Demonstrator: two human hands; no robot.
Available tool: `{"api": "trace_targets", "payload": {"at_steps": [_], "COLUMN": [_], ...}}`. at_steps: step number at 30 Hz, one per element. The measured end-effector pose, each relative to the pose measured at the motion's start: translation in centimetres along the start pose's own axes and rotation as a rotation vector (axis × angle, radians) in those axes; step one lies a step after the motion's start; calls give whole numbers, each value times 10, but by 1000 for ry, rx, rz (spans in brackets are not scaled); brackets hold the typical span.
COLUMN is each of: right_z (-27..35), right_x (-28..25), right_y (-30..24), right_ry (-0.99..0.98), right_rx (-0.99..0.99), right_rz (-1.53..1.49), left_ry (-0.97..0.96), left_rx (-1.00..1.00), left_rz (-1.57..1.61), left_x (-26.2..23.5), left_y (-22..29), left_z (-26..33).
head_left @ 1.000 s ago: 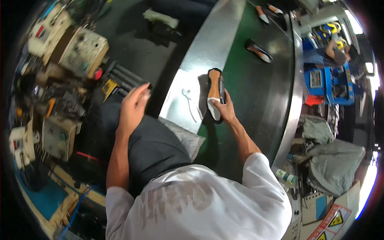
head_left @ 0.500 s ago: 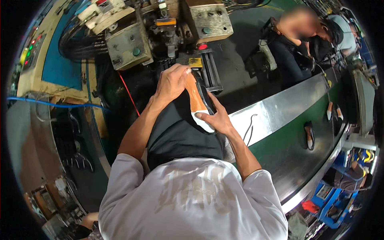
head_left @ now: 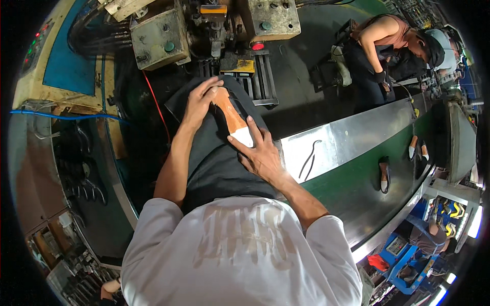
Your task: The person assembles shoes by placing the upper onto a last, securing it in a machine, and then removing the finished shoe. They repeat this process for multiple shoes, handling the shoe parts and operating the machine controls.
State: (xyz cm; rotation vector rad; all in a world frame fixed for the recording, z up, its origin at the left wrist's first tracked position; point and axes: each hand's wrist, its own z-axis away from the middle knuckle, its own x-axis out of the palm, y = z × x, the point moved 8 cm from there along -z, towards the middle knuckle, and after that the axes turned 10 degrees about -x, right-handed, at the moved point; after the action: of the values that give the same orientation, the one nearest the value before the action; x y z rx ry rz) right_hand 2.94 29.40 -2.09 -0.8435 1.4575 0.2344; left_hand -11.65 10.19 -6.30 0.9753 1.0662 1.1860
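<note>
A shoe (head_left: 234,118) lies sole side up on my dark-trousered lap. Its bottom is brown along most of its length and white at the end nearer my body. My left hand (head_left: 200,102) is closed around the far brown end, with its fingers and thumb at the edge. My right hand (head_left: 263,154) grips the white end from the right, thumb on one side and forefinger on the other. Much of the dark upper is hidden beneath the sole and against my trousers.
A machine with two control boxes (head_left: 161,43) stands ahead. On the right, a metal ledge (head_left: 352,135) bears a slim dark pincer-like tool (head_left: 309,160). Beyond it, a green belt (head_left: 352,196) carries another shoe (head_left: 384,175). A co-worker (head_left: 377,56) bends over at the far right.
The shoe has moved left and turned on my lap. My right hand has shifted from its side to straddle the white end; my left hand stays at the far end.
</note>
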Motion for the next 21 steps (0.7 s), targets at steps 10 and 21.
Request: {"api": "trace_targets", "payload": {"at_steps": [10, 21], "right_z": [-16, -18], "right_x": [4, 4], "right_y": [-1, 6], "right_ry": [-2, -26], "right_rx": [-5, 52], "right_rz": [3, -66], "left_ry": [259, 72], "left_rx": [58, -187], "left_rz": [-276, 155], "left_x": [11, 12], "left_y": [3, -15], "left_z": [-14, -16]}}
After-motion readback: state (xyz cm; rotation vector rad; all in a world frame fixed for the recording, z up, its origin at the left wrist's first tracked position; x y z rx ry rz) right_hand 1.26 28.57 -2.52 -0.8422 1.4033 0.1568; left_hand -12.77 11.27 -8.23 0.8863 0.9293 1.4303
